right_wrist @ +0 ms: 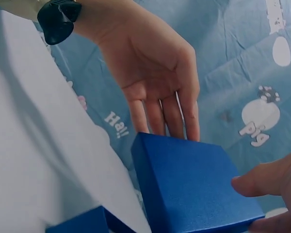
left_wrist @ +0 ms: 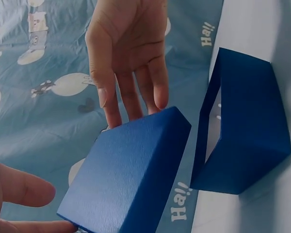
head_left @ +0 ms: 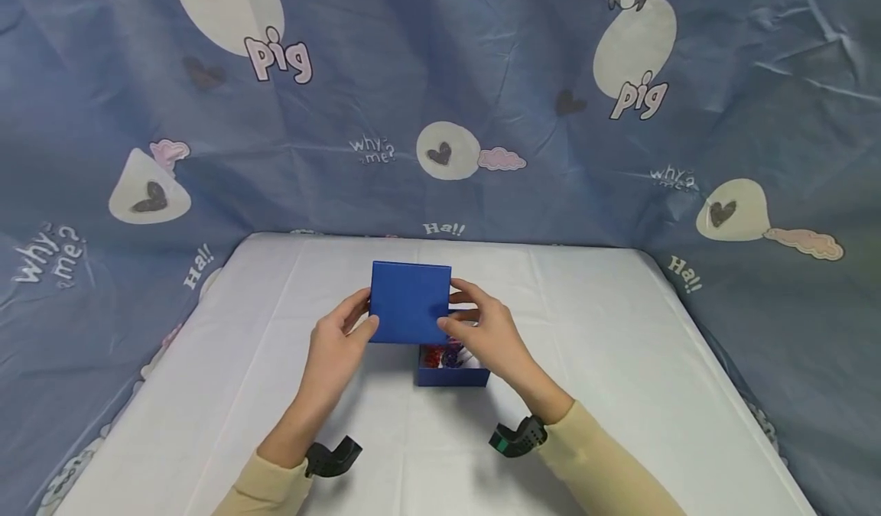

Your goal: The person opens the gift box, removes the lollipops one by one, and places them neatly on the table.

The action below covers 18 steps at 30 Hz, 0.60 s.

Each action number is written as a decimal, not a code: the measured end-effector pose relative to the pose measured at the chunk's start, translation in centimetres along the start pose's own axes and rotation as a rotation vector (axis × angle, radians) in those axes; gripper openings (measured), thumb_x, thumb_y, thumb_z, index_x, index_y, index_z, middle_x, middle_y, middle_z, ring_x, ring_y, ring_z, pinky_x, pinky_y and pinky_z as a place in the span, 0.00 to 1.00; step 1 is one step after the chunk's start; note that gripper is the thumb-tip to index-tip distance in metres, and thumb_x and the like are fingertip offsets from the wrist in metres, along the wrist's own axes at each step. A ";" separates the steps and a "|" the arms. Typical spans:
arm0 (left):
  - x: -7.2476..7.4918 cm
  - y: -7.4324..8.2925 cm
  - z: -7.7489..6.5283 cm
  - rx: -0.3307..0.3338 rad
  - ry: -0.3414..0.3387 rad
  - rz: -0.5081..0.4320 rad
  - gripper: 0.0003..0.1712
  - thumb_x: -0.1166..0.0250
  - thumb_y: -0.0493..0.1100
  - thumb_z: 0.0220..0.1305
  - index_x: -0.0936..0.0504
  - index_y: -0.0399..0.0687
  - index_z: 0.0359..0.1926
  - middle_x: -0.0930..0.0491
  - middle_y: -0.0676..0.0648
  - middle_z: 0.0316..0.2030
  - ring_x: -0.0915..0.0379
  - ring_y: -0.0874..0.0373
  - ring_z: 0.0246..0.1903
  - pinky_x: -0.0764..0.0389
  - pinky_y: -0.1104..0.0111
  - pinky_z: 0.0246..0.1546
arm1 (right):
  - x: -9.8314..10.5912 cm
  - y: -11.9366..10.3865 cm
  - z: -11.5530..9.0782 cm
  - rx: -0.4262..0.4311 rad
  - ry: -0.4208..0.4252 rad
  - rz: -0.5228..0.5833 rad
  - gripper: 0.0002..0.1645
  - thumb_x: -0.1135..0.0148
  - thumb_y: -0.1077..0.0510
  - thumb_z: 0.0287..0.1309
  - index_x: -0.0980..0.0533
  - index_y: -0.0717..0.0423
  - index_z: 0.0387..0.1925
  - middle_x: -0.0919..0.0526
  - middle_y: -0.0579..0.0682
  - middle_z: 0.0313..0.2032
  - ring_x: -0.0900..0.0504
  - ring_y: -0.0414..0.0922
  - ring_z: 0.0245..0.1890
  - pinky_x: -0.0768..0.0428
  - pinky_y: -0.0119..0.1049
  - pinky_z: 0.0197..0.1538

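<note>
A square blue box lid (head_left: 411, 303) is held up in the air, its flat top facing the head camera. At its left edge my left hand (head_left: 337, 342) grips it, the thumb near the front and the other fingers behind. My right hand (head_left: 490, 334) holds the opposite edge, with its thumb (right_wrist: 254, 182) on the top face. Below and slightly right of the lid stands the open blue box (head_left: 453, 378), partly covered by lid and right hand. Inside it I see shiny red, dark and white items (head_left: 435, 356), too small to identify.
A white cloth covers the table (head_left: 227, 394) under the box. Behind and at the sides hangs a blue printed curtain (head_left: 344, 195). Black wrist devices (head_left: 333, 457) sit on both of the person's wrists, by the beige sleeves.
</note>
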<state>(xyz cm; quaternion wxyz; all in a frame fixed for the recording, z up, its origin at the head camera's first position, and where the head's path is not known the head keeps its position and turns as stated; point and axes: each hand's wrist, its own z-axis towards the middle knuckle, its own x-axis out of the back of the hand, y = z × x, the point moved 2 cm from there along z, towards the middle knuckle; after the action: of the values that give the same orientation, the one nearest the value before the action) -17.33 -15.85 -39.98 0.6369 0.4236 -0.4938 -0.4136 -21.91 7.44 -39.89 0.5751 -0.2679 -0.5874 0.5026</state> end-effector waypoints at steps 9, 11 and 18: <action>1.6 0.0 -0.1 0.019 0.015 0.029 0.33 0.42 0.42 0.74 0.38 0.49 0.76 0.36 0.47 0.72 0.42 0.58 0.71 0.34 0.57 0.70 | -1.9 -1.1 0.5 0.052 -0.043 0.004 0.40 0.33 0.52 0.64 0.36 0.47 0.74 0.22 0.48 0.60 0.18 0.45 0.54 0.15 0.41 0.53; 1.9 0.0 -0.1 0.024 0.021 0.034 0.34 0.42 0.43 0.74 0.39 0.50 0.77 0.37 0.47 0.73 0.43 0.58 0.72 0.35 0.56 0.71 | -2.4 -1.3 0.6 0.057 -0.057 0.013 0.40 0.34 0.52 0.65 0.37 0.47 0.75 0.23 0.48 0.61 0.19 0.46 0.56 0.16 0.42 0.55; 3.1 -0.5 -0.1 0.048 0.039 0.042 0.34 0.43 0.43 0.75 0.40 0.50 0.78 0.39 0.46 0.73 0.43 0.55 0.72 0.35 0.56 0.71 | -4.0 -1.6 0.7 0.056 -0.084 0.061 0.41 0.35 0.51 0.65 0.39 0.48 0.76 0.25 0.50 0.64 0.21 0.49 0.59 0.17 0.44 0.57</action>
<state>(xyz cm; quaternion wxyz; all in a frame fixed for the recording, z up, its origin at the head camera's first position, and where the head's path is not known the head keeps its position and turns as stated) -16.74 -18.96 -39.62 0.6445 0.4366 -0.4998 -0.3797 -21.39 3.10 -39.96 0.5416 -0.2484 -0.5882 0.5469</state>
